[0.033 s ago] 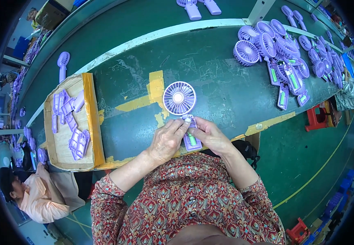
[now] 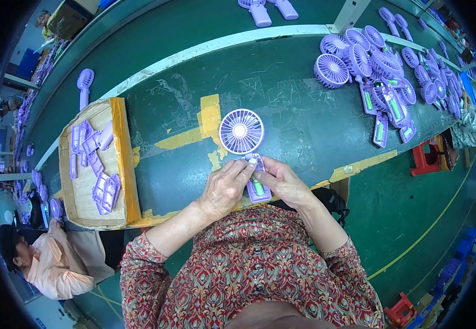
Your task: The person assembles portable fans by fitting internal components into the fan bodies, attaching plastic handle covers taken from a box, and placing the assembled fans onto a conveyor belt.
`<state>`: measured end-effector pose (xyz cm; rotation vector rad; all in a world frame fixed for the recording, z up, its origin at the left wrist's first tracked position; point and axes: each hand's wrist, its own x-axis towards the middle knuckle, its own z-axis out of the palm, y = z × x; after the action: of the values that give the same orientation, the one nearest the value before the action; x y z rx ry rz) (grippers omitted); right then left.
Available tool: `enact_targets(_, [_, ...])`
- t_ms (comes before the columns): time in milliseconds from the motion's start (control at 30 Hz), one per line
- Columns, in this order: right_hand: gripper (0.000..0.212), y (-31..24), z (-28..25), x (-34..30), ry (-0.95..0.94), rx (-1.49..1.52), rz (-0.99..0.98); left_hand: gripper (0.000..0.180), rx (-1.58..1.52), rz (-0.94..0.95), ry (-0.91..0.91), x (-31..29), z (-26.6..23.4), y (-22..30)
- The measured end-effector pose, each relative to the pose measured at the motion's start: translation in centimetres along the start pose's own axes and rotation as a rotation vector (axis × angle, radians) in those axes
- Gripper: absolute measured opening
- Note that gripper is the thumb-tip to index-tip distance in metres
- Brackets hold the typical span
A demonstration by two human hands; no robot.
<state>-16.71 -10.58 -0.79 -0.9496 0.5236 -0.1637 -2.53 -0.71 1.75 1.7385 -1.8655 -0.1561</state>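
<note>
A purple handheld fan lies on the green table in front of me, its round grille (image 2: 241, 131) pointing away and its opened handle (image 2: 259, 194) toward my body. Inside that handle shows a green cylindrical battery (image 2: 258, 186). My left hand (image 2: 226, 185) is closed, thumb and forefinger pinching at the handle's top, just below the grille. From the other side, my right hand (image 2: 283, 181) grips the handle, its thumb over the upper end of the battery. My fingertips hide the small parts between them.
At left stands a cardboard tray (image 2: 131, 164) holding several purple handle covers (image 2: 106, 193). Many purple fans with open handles (image 2: 380, 68) are heaped at right. Another fan (image 2: 85, 82) lies beyond a pale rail (image 2: 194, 48). A co-worker (image 2: 57, 263) sits at lower left.
</note>
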Motion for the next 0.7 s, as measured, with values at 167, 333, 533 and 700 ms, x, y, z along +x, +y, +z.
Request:
enact_targets(167, [0.031, -0.3, -0.2, 0.2, 0.001, 0.021, 0.014, 0.035, -0.067, -0.023, -0.016, 0.4, 0.0, -0.5])
enact_targets(333, [0.030, -0.6, -0.4, 0.2, -0.019, 0.045, 0.040, 0.035, -0.200, -0.123, -0.029, 0.5, -0.3, -0.7])
enact_targets(533, [0.031, -0.6, -0.5, 0.2, -0.016, 0.016, 0.034, 0.035, -0.215, -0.101, 0.018, 0.2, -0.1, -1.0])
enact_targets(700, [0.032, -0.7, -0.4, 0.2, -0.021, 0.023, 0.034, 0.035, -0.181, -0.067, 0.028, 0.1, 0.2, -1.1])
